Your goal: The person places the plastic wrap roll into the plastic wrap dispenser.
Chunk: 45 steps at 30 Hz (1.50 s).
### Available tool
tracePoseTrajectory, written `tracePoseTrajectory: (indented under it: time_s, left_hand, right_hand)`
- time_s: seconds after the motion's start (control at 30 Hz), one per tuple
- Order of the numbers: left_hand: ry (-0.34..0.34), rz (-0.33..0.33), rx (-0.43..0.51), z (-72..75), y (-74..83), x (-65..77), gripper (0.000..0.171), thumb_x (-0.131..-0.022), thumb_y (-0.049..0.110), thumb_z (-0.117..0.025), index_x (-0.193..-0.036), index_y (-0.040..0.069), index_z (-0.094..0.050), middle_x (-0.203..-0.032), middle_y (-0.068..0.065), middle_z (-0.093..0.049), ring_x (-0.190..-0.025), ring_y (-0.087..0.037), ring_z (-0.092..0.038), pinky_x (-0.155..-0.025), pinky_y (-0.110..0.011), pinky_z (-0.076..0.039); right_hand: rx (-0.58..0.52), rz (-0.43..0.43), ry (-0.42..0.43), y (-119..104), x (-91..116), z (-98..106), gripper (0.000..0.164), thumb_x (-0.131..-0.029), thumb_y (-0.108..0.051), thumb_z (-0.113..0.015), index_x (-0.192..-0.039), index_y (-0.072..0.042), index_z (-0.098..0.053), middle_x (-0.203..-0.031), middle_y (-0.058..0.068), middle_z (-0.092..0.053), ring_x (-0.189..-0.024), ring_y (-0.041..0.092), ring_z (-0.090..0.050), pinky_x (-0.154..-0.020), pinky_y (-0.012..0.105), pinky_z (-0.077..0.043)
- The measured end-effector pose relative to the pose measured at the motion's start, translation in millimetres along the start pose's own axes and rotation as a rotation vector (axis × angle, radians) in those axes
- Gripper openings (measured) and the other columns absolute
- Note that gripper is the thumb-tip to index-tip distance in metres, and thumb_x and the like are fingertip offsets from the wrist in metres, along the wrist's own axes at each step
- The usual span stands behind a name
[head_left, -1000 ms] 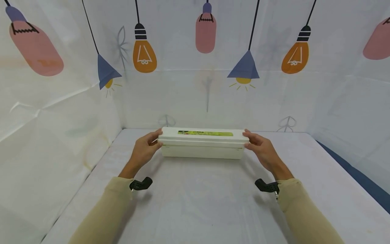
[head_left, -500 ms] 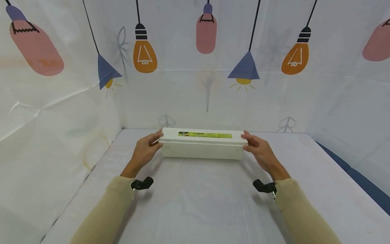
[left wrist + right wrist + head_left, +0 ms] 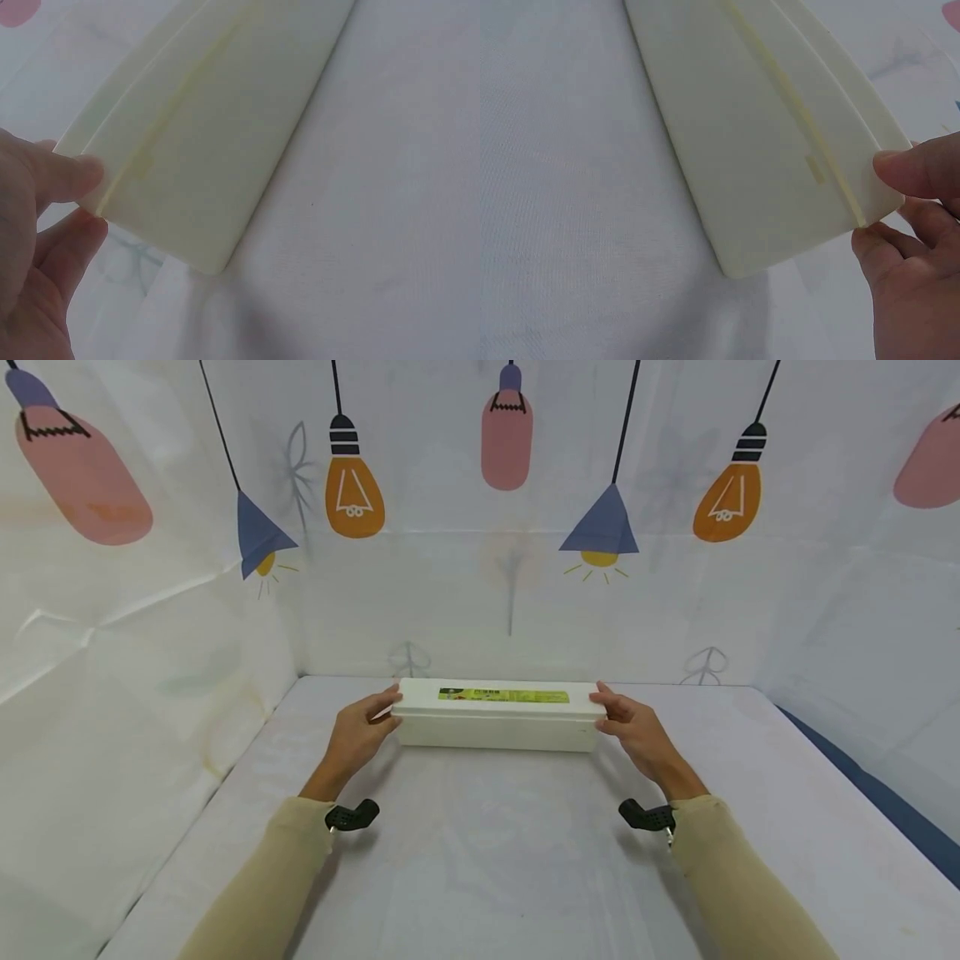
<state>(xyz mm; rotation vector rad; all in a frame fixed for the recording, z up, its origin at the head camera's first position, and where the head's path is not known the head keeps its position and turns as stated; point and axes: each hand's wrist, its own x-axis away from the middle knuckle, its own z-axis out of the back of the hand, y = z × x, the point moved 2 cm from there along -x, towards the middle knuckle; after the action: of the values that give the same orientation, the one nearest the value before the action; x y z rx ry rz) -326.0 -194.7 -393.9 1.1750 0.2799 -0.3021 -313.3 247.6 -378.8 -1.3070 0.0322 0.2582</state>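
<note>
A long white plastic box (image 3: 495, 732) lies crosswise near the back of the table, its white lid (image 3: 420, 693) on top. The lid carries a yellow-green label (image 3: 525, 697) with print too small to read. At the left end, my left hand (image 3: 352, 739) holds the lid's edge between thumb and fingers. My right hand (image 3: 641, 739) grips the opposite end likewise. Seen from the left wrist, the thumb (image 3: 82, 176) presses the lid's side, fingers at the end face. A thin yellowish line (image 3: 799, 109) runs along the seam in the right wrist view. The box's inside is hidden.
White cloth (image 3: 480, 860) covers the table. Behind it stands a white sheet wall (image 3: 450, 593) printed with lamps and bulbs, and another sheet (image 3: 112, 693) borders the left side. A dark blue strip (image 3: 870, 785) shows past the right edge. Black wrist devices (image 3: 352, 816) sit on both wrists.
The lid has come down slightly onto the box and now sits more flush, with less overhang at the right. Both hands moved with it, the right one a little inward.
</note>
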Motion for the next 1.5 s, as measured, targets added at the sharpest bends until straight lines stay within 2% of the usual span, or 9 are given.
tracePoseTrajectory:
  time_s: [0.13,0.43,0.63,0.83,1.03,1.33,1.5]
  left_hand:
    - [0.006,0.009,-0.001,-1.4,-2.0,0.8,0.04,-0.092,-0.002,-0.069,-0.132,0.002,-0.063,-0.148,0.001,-0.051,-0.134,-0.02,-0.05,-0.099,-0.024,-0.046]
    - [0.022,0.014,0.01,-2.0,-4.0,2.6,0.04,-0.091,-0.003,-0.07,-0.131,0.0,-0.064,-0.147,0.0,-0.052,-0.133,-0.021,-0.051,-0.099,-0.025,-0.047]
    - [0.028,0.035,-0.031,-0.4,-4.9,2.9,0.038,-0.093,0.003,-0.071,-0.13,0.004,-0.066,-0.145,0.006,-0.054,-0.131,-0.015,-0.052,-0.099,-0.025,-0.047]
    - [0.026,0.031,-0.05,-0.2,-5.5,3.2,0.038,-0.094,0.009,-0.072,-0.131,0.005,-0.066,-0.144,0.005,-0.055,-0.131,-0.016,-0.052,-0.1,-0.031,-0.048]
    - [0.031,0.044,-0.098,-0.8,-3.5,4.7,0.037,-0.095,0.017,-0.072,-0.131,0.007,-0.066,-0.143,0.006,-0.056,-0.136,-0.017,-0.047,-0.11,-0.041,-0.04]
    - [0.033,0.057,-0.104,-0.8,-2.0,3.8,0.037,-0.096,0.018,-0.071,-0.131,0.007,-0.067,-0.143,0.006,-0.056,-0.138,-0.018,-0.045,-0.112,-0.042,-0.037]
    - [0.044,0.061,-0.119,-1.5,-0.1,3.7,0.038,-0.095,0.017,-0.072,-0.131,0.007,-0.067,-0.142,0.004,-0.057,-0.138,-0.02,-0.046,-0.112,-0.045,-0.036]
  right_hand:
    - [0.003,-0.002,0.0,2.9,-0.7,-0.2,0.048,-0.098,0.004,-0.059,-0.144,0.006,-0.047,-0.165,0.005,-0.018,-0.15,0.026,-0.02,-0.116,0.037,-0.028]
    - [0.015,0.007,-0.013,5.6,-2.0,-1.9,0.047,-0.099,0.004,-0.058,-0.145,0.006,-0.047,-0.165,0.005,-0.018,-0.15,0.026,-0.019,-0.11,0.024,-0.034]
    - [0.052,0.011,-0.023,4.7,-4.5,-2.0,0.049,-0.099,0.005,-0.056,-0.147,0.005,-0.045,-0.166,0.004,-0.017,-0.15,0.026,-0.021,-0.114,0.033,-0.03]
    - [0.074,-0.004,-0.019,3.7,-4.6,-1.9,0.051,-0.1,0.002,-0.057,-0.149,0.003,-0.043,-0.166,0.003,-0.016,-0.149,0.028,-0.023,-0.116,0.038,-0.027]
    - [0.095,-0.033,-0.002,4.2,-1.3,-2.9,0.054,-0.1,0.003,-0.056,-0.152,0.0,-0.04,-0.165,0.005,-0.017,-0.149,0.031,-0.021,-0.116,0.048,-0.025]
    - [0.189,-0.026,-0.014,2.2,2.0,-0.5,0.057,-0.101,-0.002,-0.058,-0.154,-0.003,-0.038,-0.165,0.008,-0.019,-0.148,0.035,-0.023,-0.114,0.05,-0.03]
    - [0.173,-0.029,-0.019,2.8,3.1,0.9,0.058,-0.101,-0.003,-0.059,-0.154,-0.004,-0.038,-0.165,0.008,-0.02,-0.148,0.035,-0.024,-0.114,0.05,-0.03]
